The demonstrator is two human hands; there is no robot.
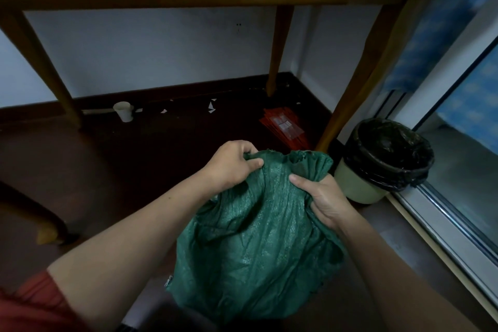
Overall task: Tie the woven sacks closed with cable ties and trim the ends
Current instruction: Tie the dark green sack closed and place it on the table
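- Location: the green woven sack [258, 237] stands on the dark floor [113, 170] directly below me, between my forearms. A lined waste bin [361, 186] sits near its right side, apart from it.
- Left hand [231, 167]: fingers [248, 152] curled over the left part of the sack's mouth, thumb pressing the cloth from the near side. It is grasping the rim.
- Right hand [320, 197]: clenched round a bunch of cloth on the right side, just below the mouth.
- Mouth: partly gathered between the two hands, frayed edge showing at the top, not yet closed. No cable tie or cutter is visible in this view.
- Handling, my judgement: the weave is thin, soft and heavily creased, so it should bunch readily but spring open if let go. The sheen suggests a slick plastic finish — a loose pinch may slip. The body slumps, so I judge the load light. The contents are hidden.
- Where to hold: round the neck just below the frayed rim, all pleats in one fist, leaving a short collar above for the tie. The cut edge looks prone to unravelling — I would not pull on it alone.
- Also noted: a paper cup [124, 111] and red packets [283, 127] on the floor beyond, well apart from the sack.
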